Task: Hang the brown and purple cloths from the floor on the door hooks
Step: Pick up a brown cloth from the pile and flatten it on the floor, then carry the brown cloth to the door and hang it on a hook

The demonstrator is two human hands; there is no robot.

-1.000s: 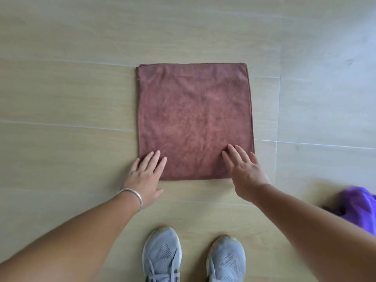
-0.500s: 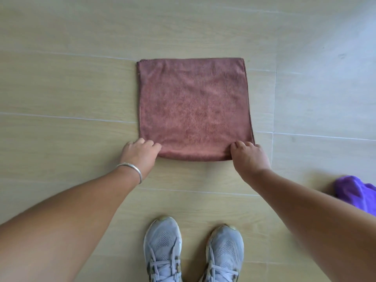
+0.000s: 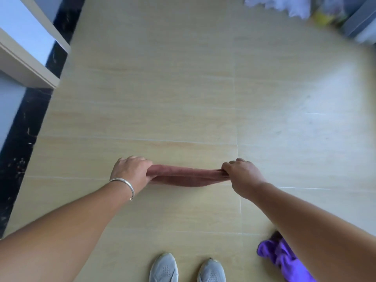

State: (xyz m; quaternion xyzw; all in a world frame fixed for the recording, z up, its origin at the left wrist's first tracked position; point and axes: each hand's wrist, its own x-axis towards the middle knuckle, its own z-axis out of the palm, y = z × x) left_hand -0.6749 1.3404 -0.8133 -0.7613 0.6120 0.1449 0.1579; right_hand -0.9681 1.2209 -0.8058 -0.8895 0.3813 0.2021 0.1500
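The brown cloth hangs off the floor as a narrow stretched band between my hands. My left hand, with a silver bracelet on the wrist, grips its left end. My right hand grips its right end. The purple cloth lies crumpled on the floor at the lower right, partly hidden under my right forearm. No door hooks are in view.
A white door frame and a dark marble threshold run along the left. Blurred white fabric and a grey bin sit at the top right. My grey shoes stand on the pale floor tiles.
Both hands went from lying flat on the cloth's near edge to gripping its corners, and have lifted it off the floor. The view has swung up and back, showing more of the room.
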